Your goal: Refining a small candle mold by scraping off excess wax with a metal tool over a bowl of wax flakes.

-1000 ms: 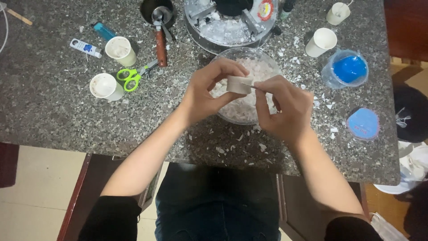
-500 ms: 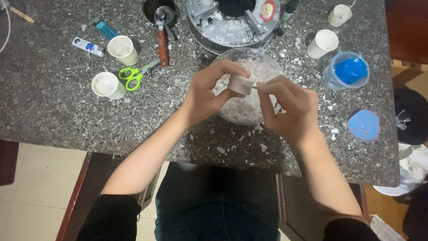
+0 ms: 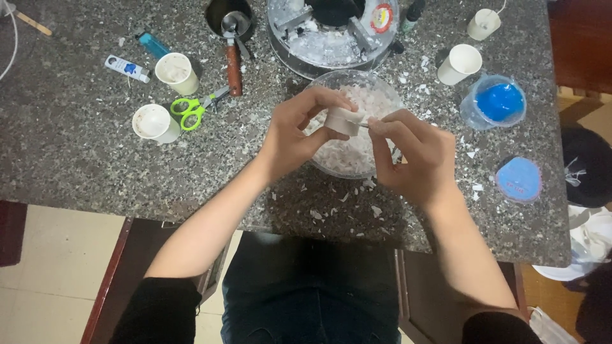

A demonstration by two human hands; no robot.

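My left hand (image 3: 294, 132) grips a small white chunk of wax (image 3: 344, 120) between thumb and fingers, held over a clear glass bowl (image 3: 331, 81) full of white flakes. My right hand (image 3: 414, 153) is closed on a thin metal tool (image 3: 364, 125) whose tip touches the chunk's right side. Most of the tool is hidden in my fist. Both hands hover above the bowl on the speckled granite counter (image 3: 76, 165).
Green-handled scissors (image 3: 194, 108), two white paper cups (image 3: 153, 122) (image 3: 177, 72), a lighter (image 3: 152, 44) and a small tube (image 3: 127, 68) lie left. A ladle (image 3: 233, 51) and large metal pot (image 3: 331, 35) sit behind. A blue-filled container (image 3: 498, 102), blue lid (image 3: 517, 178) and more cups (image 3: 460, 64) stand right. White flakes litter the counter.
The hands have shifted slightly; my right hand's tool has stayed against the white chunk, and the chunk has turned a little in my left fingers.
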